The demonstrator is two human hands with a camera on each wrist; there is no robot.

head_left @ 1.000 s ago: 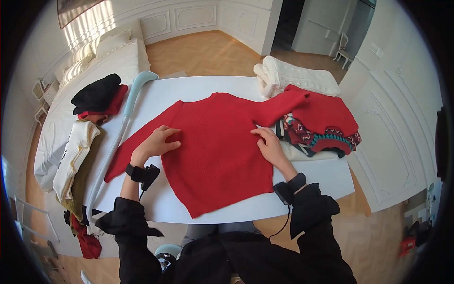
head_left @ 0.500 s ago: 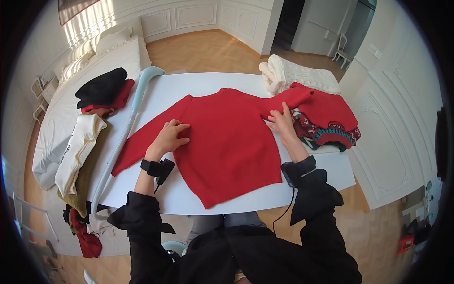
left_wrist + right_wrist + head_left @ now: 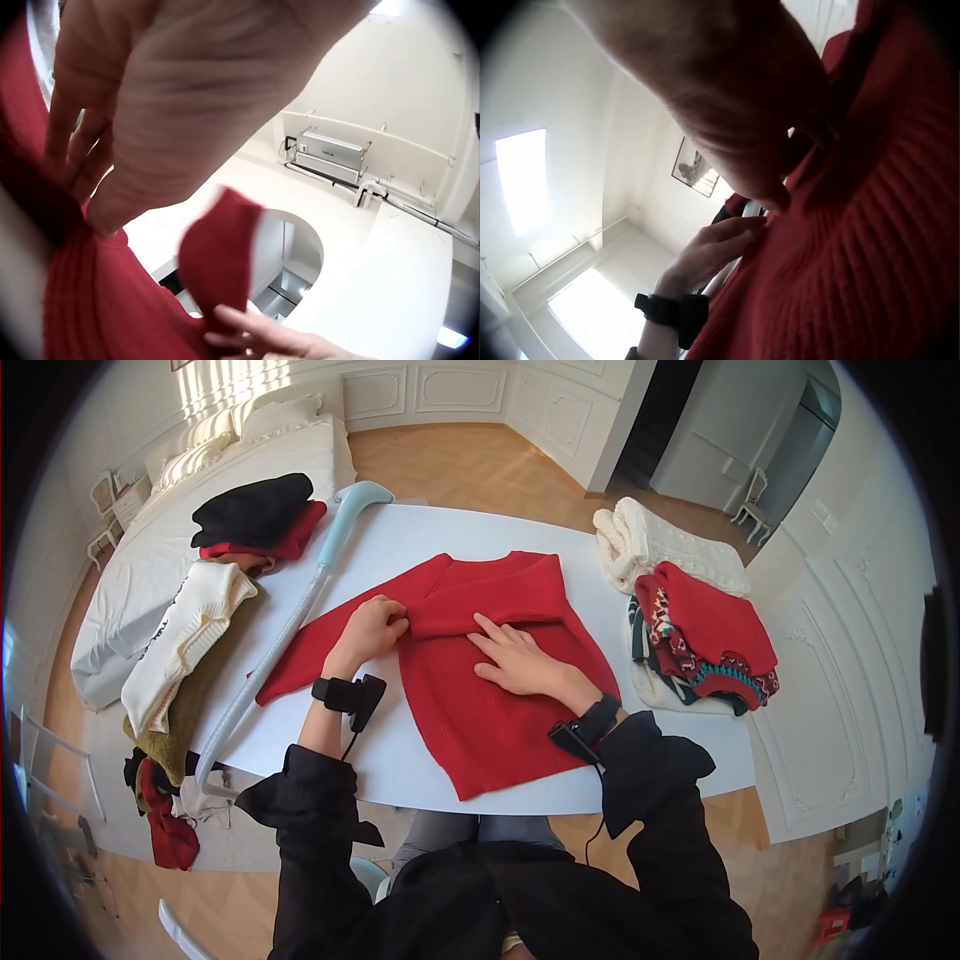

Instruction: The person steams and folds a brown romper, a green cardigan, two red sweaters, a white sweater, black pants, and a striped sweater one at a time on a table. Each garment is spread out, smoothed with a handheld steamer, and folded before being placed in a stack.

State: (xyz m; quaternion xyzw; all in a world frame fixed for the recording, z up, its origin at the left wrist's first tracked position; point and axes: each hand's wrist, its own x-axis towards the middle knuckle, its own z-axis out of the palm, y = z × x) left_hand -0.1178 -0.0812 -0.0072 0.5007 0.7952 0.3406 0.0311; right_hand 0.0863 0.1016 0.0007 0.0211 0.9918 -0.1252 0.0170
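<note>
A red knit sweater [image 3: 510, 710] lies spread on the white table, with one sleeve [image 3: 500, 595] folded leftward across its chest. The other sleeve [image 3: 310, 660] stretches out to the left. At the folded sleeve's left end, my left hand [image 3: 370, 632] pinches the red knit between thumb and fingers; the left wrist view shows the thumb [image 3: 105, 210] against ribbed fabric. My right hand [image 3: 522, 660] rests on the sweater just below the folded sleeve, its fingers extended toward the left and touching the sleeve's lower edge.
On the right of the table [image 3: 690, 745] sit a folded cream cable-knit [image 3: 680, 545] and a stack of folded red and patterned sweaters [image 3: 715, 625]. A pale blue handle with a hose [image 3: 345, 525] runs along the left, beside piled garments [image 3: 185, 640].
The right-hand sleeve, earlier stretched over the folded stack, is now folded leftward across the sweater. My right hand has moved left with it, and my left hand has gone to the sleeve's end.
</note>
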